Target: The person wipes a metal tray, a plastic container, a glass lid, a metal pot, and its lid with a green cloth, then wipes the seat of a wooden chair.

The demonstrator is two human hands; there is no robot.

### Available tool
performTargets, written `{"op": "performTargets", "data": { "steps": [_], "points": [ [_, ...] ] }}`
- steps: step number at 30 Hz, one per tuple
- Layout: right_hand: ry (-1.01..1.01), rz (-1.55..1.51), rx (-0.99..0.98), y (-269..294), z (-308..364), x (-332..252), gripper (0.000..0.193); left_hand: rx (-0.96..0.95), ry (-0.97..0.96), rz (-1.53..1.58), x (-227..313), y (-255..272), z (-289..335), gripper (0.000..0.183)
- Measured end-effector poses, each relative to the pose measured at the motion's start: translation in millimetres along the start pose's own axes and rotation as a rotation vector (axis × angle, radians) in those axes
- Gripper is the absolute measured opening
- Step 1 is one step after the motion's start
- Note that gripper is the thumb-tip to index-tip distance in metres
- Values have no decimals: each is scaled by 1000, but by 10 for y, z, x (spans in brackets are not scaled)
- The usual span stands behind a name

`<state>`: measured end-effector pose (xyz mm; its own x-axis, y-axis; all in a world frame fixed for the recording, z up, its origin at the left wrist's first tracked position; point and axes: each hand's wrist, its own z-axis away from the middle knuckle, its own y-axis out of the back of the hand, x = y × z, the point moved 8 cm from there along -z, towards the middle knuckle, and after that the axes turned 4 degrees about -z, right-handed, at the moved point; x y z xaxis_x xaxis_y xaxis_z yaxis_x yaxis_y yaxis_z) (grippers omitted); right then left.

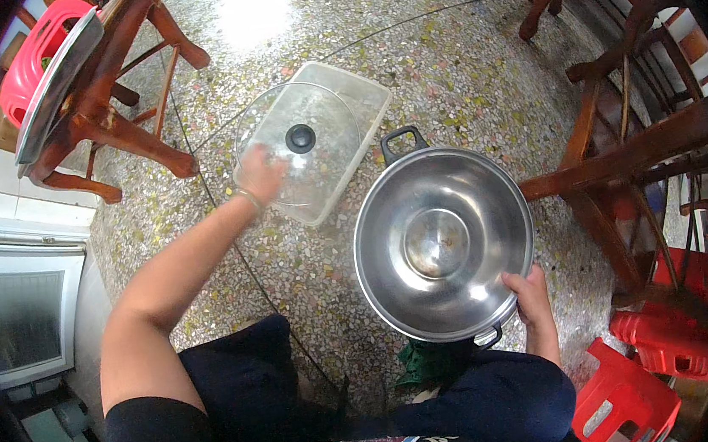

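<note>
My right hand (532, 296) grips the near right rim of a wide steel pan (489, 208), thumb on the inside edge. The pan is tilted so its shiny bare inside faces me, and it has two black side handles. Over to the left, my left hand (261, 175) reaches out over the edge of a round glass lid (322, 113) with a black knob. Motion blur smears its fingers, so whether it touches the lid does not show. Beneath the glass lid lies a translucent rectangular plastic tray or cover (371, 91) on the speckled floor.
A brown wooden stool (107, 130) at the upper left bears a round metal tray (60, 87) and a pink plastic basket (32, 60). Wooden chairs (594, 147) line the right. Red plastic stools (623, 404) stand at the lower right. A white-framed glass panel (26, 308) is at the left.
</note>
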<state>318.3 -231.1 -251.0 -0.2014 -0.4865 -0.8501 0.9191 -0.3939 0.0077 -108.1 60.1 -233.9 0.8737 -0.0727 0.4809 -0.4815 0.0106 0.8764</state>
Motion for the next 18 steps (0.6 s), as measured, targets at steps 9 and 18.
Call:
{"op": "performTargets", "data": {
  "steps": [9,18],
  "points": [
    [-9,-57,49,-24,-52,-24,29,-685,949,987,-1063,-923,730,54],
    [13,-131,45,-127,-55,-64,30,120,436,3,-1523,-116,82,67]
  ]
}}
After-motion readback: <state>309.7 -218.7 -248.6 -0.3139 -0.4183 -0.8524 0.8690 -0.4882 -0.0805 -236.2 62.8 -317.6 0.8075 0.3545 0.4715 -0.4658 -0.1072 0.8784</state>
